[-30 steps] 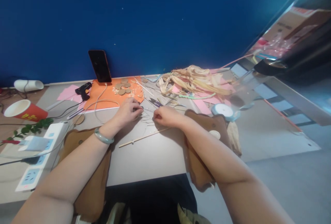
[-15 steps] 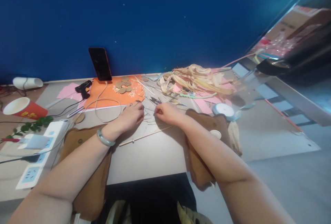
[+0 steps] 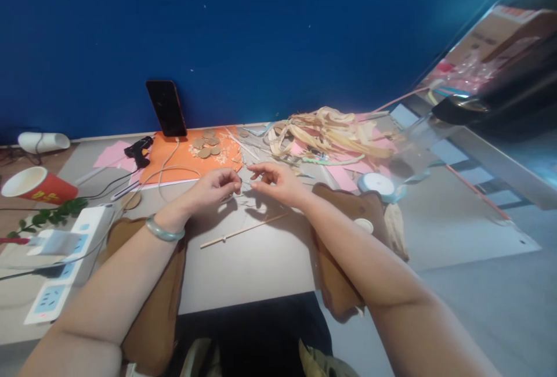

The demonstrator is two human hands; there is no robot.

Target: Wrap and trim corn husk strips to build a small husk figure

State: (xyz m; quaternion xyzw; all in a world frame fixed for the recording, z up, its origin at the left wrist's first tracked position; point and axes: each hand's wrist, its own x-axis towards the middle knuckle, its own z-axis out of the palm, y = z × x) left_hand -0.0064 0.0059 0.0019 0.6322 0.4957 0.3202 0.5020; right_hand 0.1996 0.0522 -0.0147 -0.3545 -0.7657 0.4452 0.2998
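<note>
My left hand (image 3: 213,187), with a jade bangle on its wrist, hovers just above the grey table (image 3: 243,261), its fingers pinched together on something too thin to name. My right hand (image 3: 278,182) is raised beside it, thumb and forefinger pinching a fine strand while the other fingers spread. A scatter of thin pale slivers (image 3: 250,200) lies on the table under both hands. A long wooden stick (image 3: 241,230) lies just in front of them.
An orange sheet (image 3: 178,159) carries cardboard discs (image 3: 206,146); a phone (image 3: 166,108) leans on the blue wall. Glue gun (image 3: 139,151), red paper cup (image 3: 30,185), power strip (image 3: 65,261) at left. Dried husk pile (image 3: 331,130) and ribbon roll (image 3: 376,184) at right. Brown pads (image 3: 343,238) under forearms.
Both hands have lifted off the table. My right hand went from a fist to a pinch with spread fingers, and my left hand drew slightly left.
</note>
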